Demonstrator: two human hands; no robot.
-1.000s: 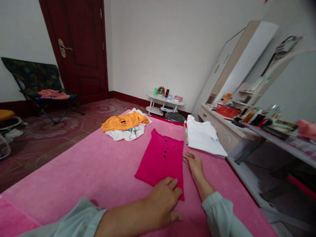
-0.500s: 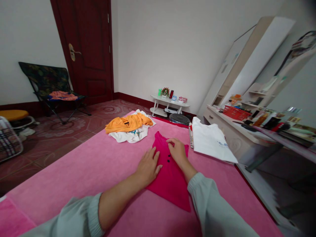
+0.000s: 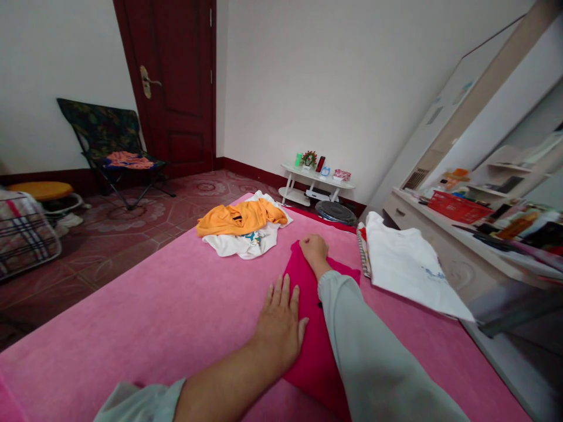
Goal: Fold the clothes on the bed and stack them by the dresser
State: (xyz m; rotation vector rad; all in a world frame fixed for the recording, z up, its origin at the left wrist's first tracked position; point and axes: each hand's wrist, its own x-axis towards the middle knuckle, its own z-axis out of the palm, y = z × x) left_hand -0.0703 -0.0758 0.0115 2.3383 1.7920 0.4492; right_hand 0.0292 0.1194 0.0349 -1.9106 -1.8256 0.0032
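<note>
A magenta shirt (image 3: pixel 308 305) with dark buttons lies on the pink bed cover (image 3: pixel 185 310), narrow and folded in at its sides. My left hand (image 3: pixel 281 319) rests flat along its left edge, fingers stretched out and slightly spread. At the far left corner of the shirt, my right hand (image 3: pixel 314 251) is closed with curled fingers on the cloth; its fingertips are mostly hidden. The right sleeve covers part of the shirt's right side and most of the buttons.
Beyond the hands, an orange garment (image 3: pixel 240 218) lies on a white printed one (image 3: pixel 229 246). To the right is a stack of folded clothes topped by a white T-shirt (image 3: pixel 404 255). A dresser (image 3: pixel 396 205) with a red basket (image 3: pixel 457 206) stands alongside the bed.
My right hand has moved from the shirt's upper middle to its far left corner. My left hand has shifted nearer and lies flatter. The view has turned slightly left.
</note>
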